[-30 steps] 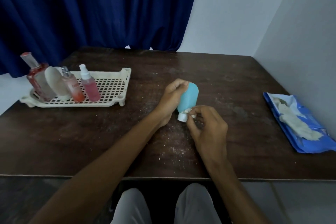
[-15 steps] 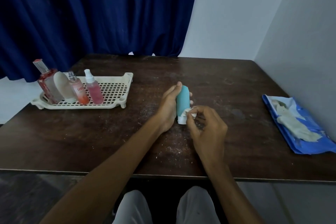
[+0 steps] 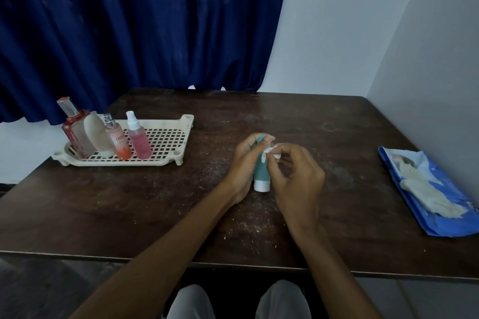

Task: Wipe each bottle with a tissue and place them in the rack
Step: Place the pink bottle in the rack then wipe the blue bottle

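On my feed, the left hand [image 3: 243, 163] curls round a smooth teal bottle [image 3: 260, 175]. The bottle stands on its white cap at the middle of the scuffed, dusty dark wooden table [image 3: 108, 202]. The right hand [image 3: 295, 179] pinches a crumpled white tissue [image 3: 270, 152] against the bottle's upper side. In the cream plastic lattice rack [image 3: 166, 137] at far left, a pink-orange spray bottle [image 3: 118, 141] reads "ENGA"; I cannot read the rest.

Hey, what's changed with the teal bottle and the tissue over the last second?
The right hand slid the tissue from the white cap up to the upper part of the teal bottle. The left hand, still gripping the bottle, turned it from broad face to narrow edge and brought it more upright, cap down. The rack, its four bottles and the blue packet stayed put.
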Tool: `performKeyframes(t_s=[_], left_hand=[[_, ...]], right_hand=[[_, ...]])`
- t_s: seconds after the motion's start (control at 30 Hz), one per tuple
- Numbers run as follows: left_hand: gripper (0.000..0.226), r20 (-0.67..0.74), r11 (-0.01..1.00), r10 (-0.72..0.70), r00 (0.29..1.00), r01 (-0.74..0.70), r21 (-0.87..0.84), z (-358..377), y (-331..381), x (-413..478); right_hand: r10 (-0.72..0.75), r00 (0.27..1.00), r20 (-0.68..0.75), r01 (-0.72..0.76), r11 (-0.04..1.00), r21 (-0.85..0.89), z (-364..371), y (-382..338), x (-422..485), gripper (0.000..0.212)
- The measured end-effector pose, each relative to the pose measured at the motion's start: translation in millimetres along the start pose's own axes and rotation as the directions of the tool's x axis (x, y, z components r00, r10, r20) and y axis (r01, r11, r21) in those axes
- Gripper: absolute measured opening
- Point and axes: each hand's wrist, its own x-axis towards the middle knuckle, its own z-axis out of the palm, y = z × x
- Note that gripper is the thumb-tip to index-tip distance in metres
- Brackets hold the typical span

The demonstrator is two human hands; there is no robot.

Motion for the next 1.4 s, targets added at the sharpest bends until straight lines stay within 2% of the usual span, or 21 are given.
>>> performKeyframes(t_s=[0.23,0.4,0.5,0.63,0.73,0.83,0.97,1.1,1.23,1.4], left_hand=[[0.042,-0.024,0.991,-0.056,0.998,0.052,-0.123,1.1,-3.0,-2.5],[0.056,0.027,0.978,-0.099,0.995,0.102,-0.180,3.2,-6.1,-4.4],[0.055,0.016,0.989,-0.085,0.996,0.086,-0.122,4.6,-3.9,-6.8],[0.051,-0.013,0.999,-0.044,0.999,0.044,0.003,4.4,-1.4,-8.6],[0.057,0.034,0.987,-0.074,0.997,0.079,-0.142,2.2,-3.4,0.8],[0.060,0.060,0.950,-0.143,0.988,0.154,-0.273,-0.9,-1.8,17.9],[0.061,0.101,0.930,-0.166,0.981,0.190,-0.315,4.5,-1.9,29.2],[0.062,0.054,0.865,-0.157,0.986,0.164,-0.475,4.5,-10.6,33.5],[0.056,0.044,0.856,-0.147,0.988,0.149,-0.496,-4.7,-8.4,32.5],[0.055,0.050,0.873,-0.143,0.988,0.150,-0.465,-11.3,-8.1,31.4]], right_hand=[[-0.042,0.998,0.036,0.042,0.999,0.006,9.6,-1.4,17.6,0.010],[-0.049,0.998,0.051,0.050,0.998,-0.032,12.7,-2.5,27.2,0.012],[-0.043,0.997,0.062,0.045,0.998,-0.035,14.6,-0.7,31.9,0.010],[0.065,0.998,0.008,-0.065,0.996,0.055,7.6,-2.2,35.7,0.011],[0.151,0.985,-0.078,-0.143,0.984,0.104,-0.7,1.5,34.3,0.013],[0.259,0.961,-0.097,-0.243,0.958,0.151,-4.6,9.9,27.9,0.022],[0.312,0.947,-0.079,-0.298,0.942,0.155,-5.0,19.3,17.5,0.035],[0.233,0.971,-0.053,-0.229,0.970,0.078,-3.6,21.2,9.0,0.029],[0.193,0.980,0.053,-0.196,0.979,0.058,-0.5,18.6,3.1,0.028],[0.220,0.966,0.137,-0.226,0.974,0.032,1.7,20.1,0.4,0.029]])
